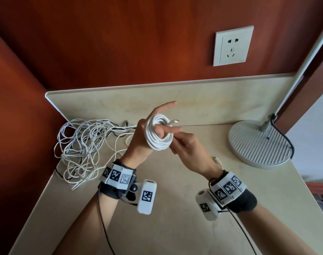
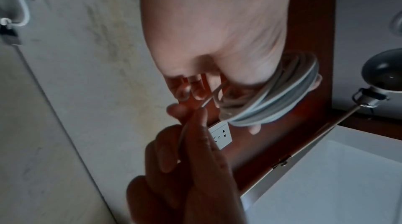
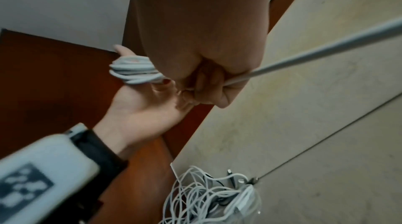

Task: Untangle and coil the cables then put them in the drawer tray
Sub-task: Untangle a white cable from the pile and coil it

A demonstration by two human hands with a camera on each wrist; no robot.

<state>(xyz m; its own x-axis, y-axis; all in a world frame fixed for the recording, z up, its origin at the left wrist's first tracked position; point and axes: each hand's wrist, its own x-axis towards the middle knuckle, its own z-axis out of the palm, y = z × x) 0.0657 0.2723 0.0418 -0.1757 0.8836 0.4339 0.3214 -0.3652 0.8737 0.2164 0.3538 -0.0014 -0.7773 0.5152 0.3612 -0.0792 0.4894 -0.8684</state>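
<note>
My left hand (image 1: 147,140) is raised over the beige countertop (image 1: 175,199) with a coil of white cable (image 1: 158,137) wound round its fingers; the thumb presses on the coil and the index finger points away. The coil's free end with its metal plug (image 1: 175,121) sticks out to the right. My right hand (image 1: 177,134) pinches that end just beside the coil. The left wrist view shows the coil (image 2: 282,100) and the right hand's fingers (image 2: 195,124) on the thin cable. The right wrist view shows the coil (image 3: 132,71) on the left hand (image 3: 141,107).
A tangle of several thin white and dark cables (image 1: 83,144) lies at the counter's left rear corner, also seen as the tangle (image 3: 206,198). A lamp base (image 1: 260,142) with its slanting pole stands at the right. A wall socket (image 1: 233,46) sits above. No drawer tray is in view.
</note>
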